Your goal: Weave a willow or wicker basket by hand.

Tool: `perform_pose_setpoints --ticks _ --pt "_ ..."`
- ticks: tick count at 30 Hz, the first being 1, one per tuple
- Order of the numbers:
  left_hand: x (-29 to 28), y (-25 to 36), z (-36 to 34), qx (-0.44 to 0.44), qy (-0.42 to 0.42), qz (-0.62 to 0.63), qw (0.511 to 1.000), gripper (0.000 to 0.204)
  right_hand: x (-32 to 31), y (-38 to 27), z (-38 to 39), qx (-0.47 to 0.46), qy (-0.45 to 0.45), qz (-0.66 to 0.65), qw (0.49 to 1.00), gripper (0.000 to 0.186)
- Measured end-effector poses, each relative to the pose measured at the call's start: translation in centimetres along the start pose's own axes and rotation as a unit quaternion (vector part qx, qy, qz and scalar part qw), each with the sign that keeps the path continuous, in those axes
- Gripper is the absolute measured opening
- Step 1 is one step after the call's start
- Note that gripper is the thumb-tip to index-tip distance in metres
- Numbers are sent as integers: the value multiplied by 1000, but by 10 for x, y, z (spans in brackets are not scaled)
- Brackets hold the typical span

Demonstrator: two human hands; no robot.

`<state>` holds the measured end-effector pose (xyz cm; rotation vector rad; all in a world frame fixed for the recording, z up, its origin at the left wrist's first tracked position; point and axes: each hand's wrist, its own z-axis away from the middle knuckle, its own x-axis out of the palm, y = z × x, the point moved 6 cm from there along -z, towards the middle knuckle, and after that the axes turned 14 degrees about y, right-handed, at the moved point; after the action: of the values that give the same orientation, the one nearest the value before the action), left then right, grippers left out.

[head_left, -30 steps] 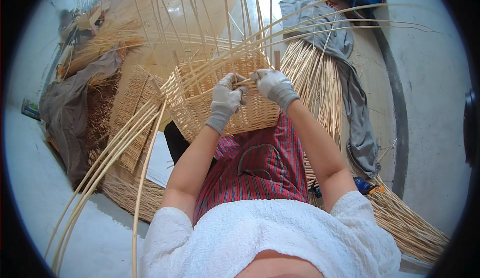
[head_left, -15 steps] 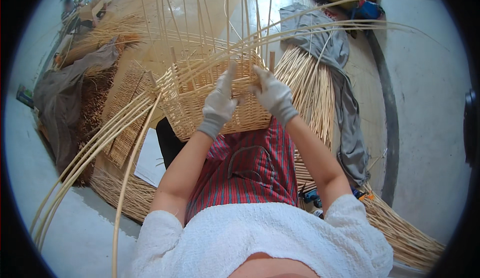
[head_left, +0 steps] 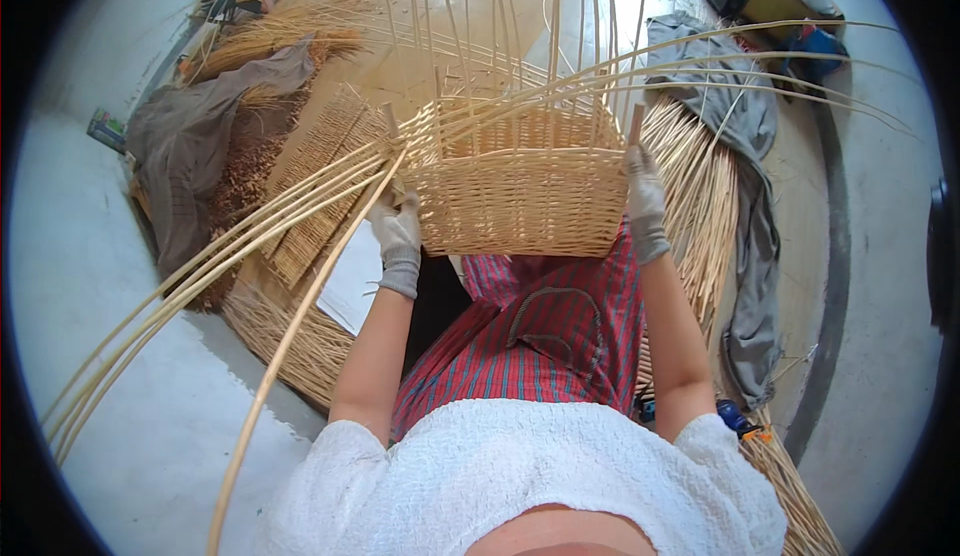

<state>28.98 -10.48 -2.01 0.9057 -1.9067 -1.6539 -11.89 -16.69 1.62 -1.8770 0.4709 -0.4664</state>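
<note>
A partly woven wicker basket (head_left: 520, 201) hangs in front of my apron, its near wall facing me. My left hand (head_left: 398, 231), in a pale work glove with a grey cuff, is closed on the basket's left side, below the corner stake. The right hand (head_left: 648, 201), gloved alike, grips the basket's right edge beside the stake (head_left: 636, 124) there; some of its fingers are hidden behind the wall. Long loose willow rods (head_left: 250, 208) fan out past the left corner and cross over the rim to the right. Thin upright rods (head_left: 555, 21) rise from the far side.
A bundle of peeled rods (head_left: 690, 206) under a grey cloth (head_left: 762, 256) lies at the right. On the left are a dark cloth (head_left: 185, 161), cut rods and a woven mat (head_left: 325, 171). A box of tools (head_left: 790, 1) stands at the far right.
Both hands have moved from the middle of the near wall out to the basket's two sides and taken hold. The view has swung left, so the scene sits farther right.
</note>
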Motion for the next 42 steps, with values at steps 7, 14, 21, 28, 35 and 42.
perform_pose_setpoints --ticks 7,14,21,28,35,42 --pt "-11 -34 9 11 -102 62 993 54 -1 52 53 68 24 -76 994 58" --pt "-19 -25 13 58 -122 -29 990 53 -7 26 67 27 39 87 995 54" --pt "-33 8 -14 294 -107 -322 893 60 101 -107 50 97 -112 104 983 30" --pt "-27 26 -29 329 -110 -435 831 63 115 -85 67 149 -135 14 979 30" --pt "-15 50 -7 355 -113 -268 888 46 41 -3 67 315 -77 -47 945 27" --pt "51 73 0 397 -123 -351 839 29 40 1 64 375 -45 -59 924 38"
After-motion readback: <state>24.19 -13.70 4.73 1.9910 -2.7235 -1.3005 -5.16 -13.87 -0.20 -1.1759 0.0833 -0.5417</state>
